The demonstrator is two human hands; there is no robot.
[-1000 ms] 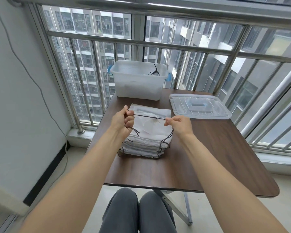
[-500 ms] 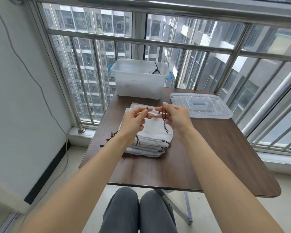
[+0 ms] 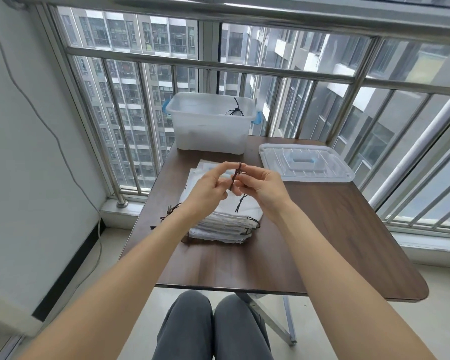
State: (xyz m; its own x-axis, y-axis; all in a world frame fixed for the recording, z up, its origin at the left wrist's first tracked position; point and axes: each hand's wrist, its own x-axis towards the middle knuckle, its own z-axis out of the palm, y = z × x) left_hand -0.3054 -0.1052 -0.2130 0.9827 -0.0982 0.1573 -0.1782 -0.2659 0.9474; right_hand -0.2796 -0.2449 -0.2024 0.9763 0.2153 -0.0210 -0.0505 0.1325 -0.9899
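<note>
Hands meet above the middle of a brown table (image 3: 322, 242), seen from the person's own head. The left hand (image 3: 205, 190) and right hand (image 3: 263, 189) face each other, fingertips nearly touching, and together pinch a short dark cord (image 3: 236, 175) that stands almost upright between them. Both hands grip it, with thumbs and forefingers curled round the cord and a loose tail hanging below the right hand's fingers. Directly beneath them lies a stack of white cloth bags (image 3: 226, 224) (dark drawstrings poke out along its right edge), resting flat on the table. Just left of the stack, a few loose cords (image 3: 169, 214) lie on the wood near the left wrist. At the table's far edge stands a clear plastic bin (image 3: 211, 131) with blue latches and a dark string showing inside it. A clear lid (image 3: 307, 162) lies flat to the right, apart from the bin.
</note>
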